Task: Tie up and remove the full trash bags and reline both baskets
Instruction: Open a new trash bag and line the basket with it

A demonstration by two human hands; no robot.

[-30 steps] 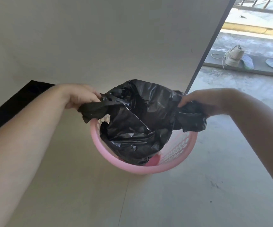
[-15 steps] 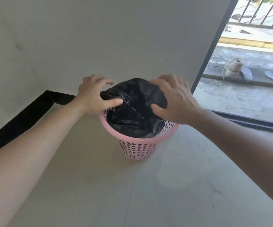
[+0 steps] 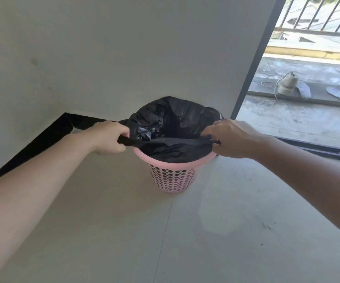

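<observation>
At the far edge of the floor, close to where the wall meets the door frame, we have the pink basket standing upright. The black bag sits inside it and billows above the rim at the back. Our left hand curls its fingers tight round the bag's hem at the left of the rim. Our right hand grips the same hem at the right, so the plastic runs as a taut band across the near side of the mouth. We hold it stretched, we judge, because the hem must open wider than the rim before it can fold down over it; this looks like lining, not tying. Whether the back of the hem is hooked over the rim we cannot quite tell, since puffed plastic hides it. A shoe lies outside the doorway, well apart.
</observation>
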